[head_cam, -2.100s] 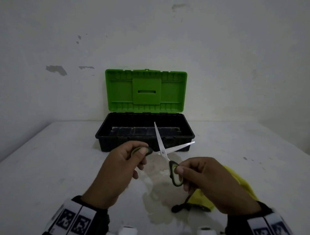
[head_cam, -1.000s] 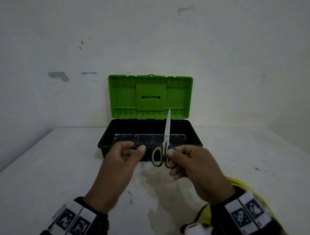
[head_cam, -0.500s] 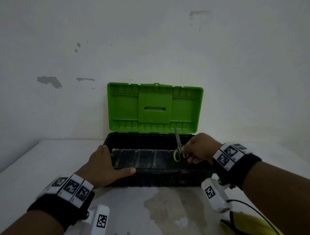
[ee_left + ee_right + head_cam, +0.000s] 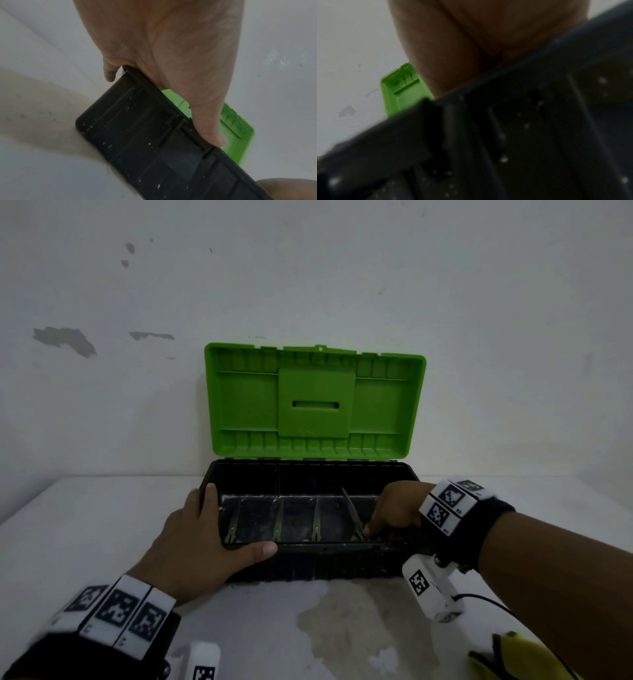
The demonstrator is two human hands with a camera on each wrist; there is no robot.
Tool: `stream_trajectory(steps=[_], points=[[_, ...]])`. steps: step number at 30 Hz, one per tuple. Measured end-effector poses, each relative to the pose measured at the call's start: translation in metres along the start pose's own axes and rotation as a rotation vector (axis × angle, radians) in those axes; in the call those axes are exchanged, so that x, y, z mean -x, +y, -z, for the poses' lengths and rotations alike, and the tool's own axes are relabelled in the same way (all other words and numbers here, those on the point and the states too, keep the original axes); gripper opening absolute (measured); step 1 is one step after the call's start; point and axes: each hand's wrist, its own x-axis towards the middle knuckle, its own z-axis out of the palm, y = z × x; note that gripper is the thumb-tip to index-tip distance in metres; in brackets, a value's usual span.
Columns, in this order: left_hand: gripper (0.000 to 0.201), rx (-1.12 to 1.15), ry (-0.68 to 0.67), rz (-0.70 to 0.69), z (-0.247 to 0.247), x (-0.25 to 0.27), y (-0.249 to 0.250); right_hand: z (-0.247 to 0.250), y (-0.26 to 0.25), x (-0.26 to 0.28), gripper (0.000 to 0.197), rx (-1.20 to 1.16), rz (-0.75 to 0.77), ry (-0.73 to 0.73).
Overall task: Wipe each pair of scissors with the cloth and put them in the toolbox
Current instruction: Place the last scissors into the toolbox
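A black toolbox [image 4: 329, 550] with its green lid [image 4: 315, 402] raised stands on the white table in the head view. My left hand [image 4: 197, 537] rests on its front left corner, fingers straight, thumb along the front rim. My right hand [image 4: 392, 508] is inside the right end of the box and grips the scissors [image 4: 351, 510]. Their closed blades point up and to the left; the handles are hidden under my fingers. In the left wrist view my left hand [image 4: 171, 47] lies on the toolbox [image 4: 145, 135] rim. The right wrist view shows my right hand's [image 4: 471, 40] palm above the toolbox [image 4: 522, 135] wall.
The yellow cloth [image 4: 505, 659] lies on the table at the bottom right, near my right forearm. A wet stain [image 4: 342, 621] spreads in front of the toolbox. The wall stands right behind the lid. Thin dividers [image 4: 317, 525] cross the tray inside the box.
The scissors were closed, my left hand let go of them and went to the toolbox corner, and my right hand carried them forward and lowered them into the right end of the box.
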Motion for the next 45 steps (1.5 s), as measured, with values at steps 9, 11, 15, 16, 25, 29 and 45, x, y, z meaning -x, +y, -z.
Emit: stream_trajectory(steps=[9, 11, 15, 16, 25, 29, 45], points=[[0.151, -0.031, -0.018, 0.018, 0.003, 0.003, 0.005, -0.017, -0.002, -0.007, 0.043, 0.161, 0.126, -0.002], [0.15, -0.038, -0.008, 0.017, 0.004, 0.004, 0.007, -0.018, -0.004, -0.002, 0.041, 0.148, 0.139, 0.057], [0.146, -0.031, -0.034, 0.051, 0.005, 0.002, 0.005, 0.001, 0.006, 0.012, 0.05, 0.008, 0.157, 0.232], [0.142, 0.015, -0.047, 0.034, 0.006, 0.002, 0.004, 0.011, 0.011, 0.017, 0.052, -0.031, 0.159, 0.283], [0.133, 0.646, 0.253, 0.278, 0.097, -0.07, 0.025, 0.112, 0.058, 0.006, 0.085, -0.719, 0.029, 0.664], [0.112, 0.838, 0.336, 0.244, 0.128, -0.111, 0.044, 0.138, 0.05, -0.01, 0.096, -1.011, -0.001, 0.532], [0.065, 0.886, 0.376, 0.121, 0.125, -0.088, 0.041, 0.121, 0.045, 0.015, 0.071, -1.024, 0.173, 0.587]])
